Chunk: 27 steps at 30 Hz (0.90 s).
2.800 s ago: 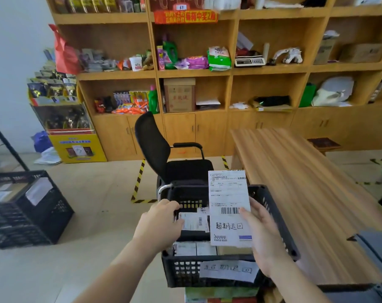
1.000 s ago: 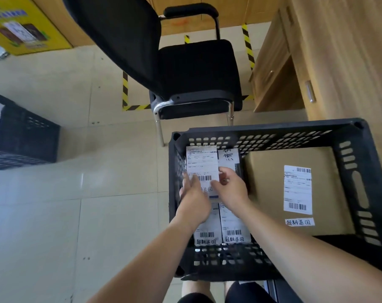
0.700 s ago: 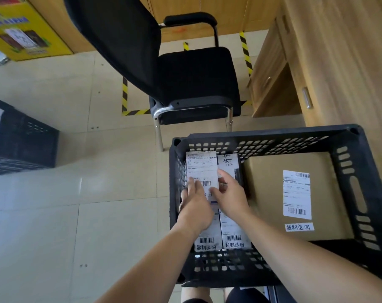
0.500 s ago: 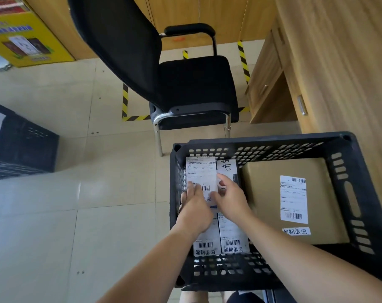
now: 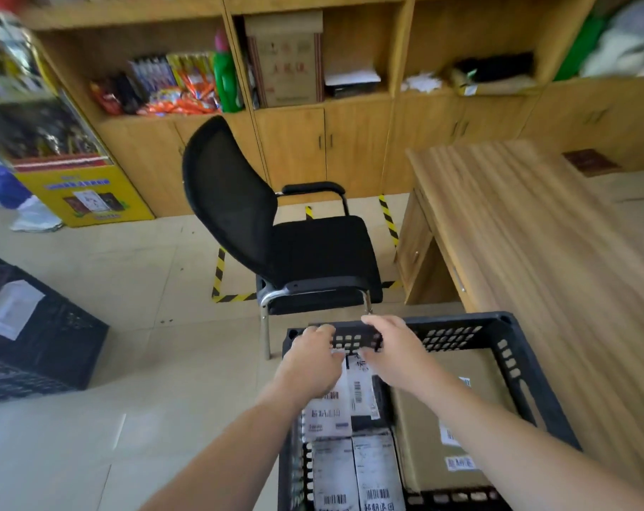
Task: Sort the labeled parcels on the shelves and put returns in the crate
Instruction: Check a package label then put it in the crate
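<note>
Right hand point(image 5: 394, 352) hovers loose and empty over the crate point(image 5: 512, 366). Left hand point(image 5: 313, 363) covers the white parcel point(image 5: 326, 414) in its far-left corner, grip lost in blur. Best seated flat, label up.

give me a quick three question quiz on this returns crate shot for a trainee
1. True or false: the big brown box lies in the left half of the near crate.
2. What stands on the floor just beyond that crate? A) a black chair B) a stepladder C) a trolley
3. How many black crates are in view?

Key: 1. False, it fills the right half. 2. A. 3. Two; the second crate stands on the floor at the left.
</note>
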Motion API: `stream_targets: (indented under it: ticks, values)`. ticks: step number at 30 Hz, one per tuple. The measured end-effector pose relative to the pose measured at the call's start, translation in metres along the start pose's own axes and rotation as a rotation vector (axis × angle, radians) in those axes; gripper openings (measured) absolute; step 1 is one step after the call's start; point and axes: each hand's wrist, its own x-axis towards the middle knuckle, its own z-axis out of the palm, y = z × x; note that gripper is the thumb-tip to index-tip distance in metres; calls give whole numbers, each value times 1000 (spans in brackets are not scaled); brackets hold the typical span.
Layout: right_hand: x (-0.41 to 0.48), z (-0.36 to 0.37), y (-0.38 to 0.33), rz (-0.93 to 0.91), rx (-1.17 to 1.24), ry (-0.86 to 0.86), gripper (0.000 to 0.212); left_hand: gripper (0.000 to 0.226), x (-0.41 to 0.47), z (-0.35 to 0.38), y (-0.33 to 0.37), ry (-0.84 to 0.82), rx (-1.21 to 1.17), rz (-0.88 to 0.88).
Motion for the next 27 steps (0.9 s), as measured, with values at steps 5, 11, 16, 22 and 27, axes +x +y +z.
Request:
stream_targets:
  ticks: [5, 11, 16, 22, 27]
  values:
    - [-26, -82, -34, -110, -112, 193, 66, 50, -23, -60, 53, 163, 10, 125]
    - [-68, -141, -39, -127, -200, 391, 65, 58, -45, -103, 93, 257, 109, 267]
    - [-123, -165, -27, -13, -158, 503, 62, 56, -63, -106, 135, 223, 130, 477]
    - [-221, -168, -21, 230, -155, 741, 65, 55, -102, -83, 188, 110, 147, 840]
    - [-328, -150, -20, 458, -132, 909, 61, 58, -165, -54, 224, 8, 173, 1139]
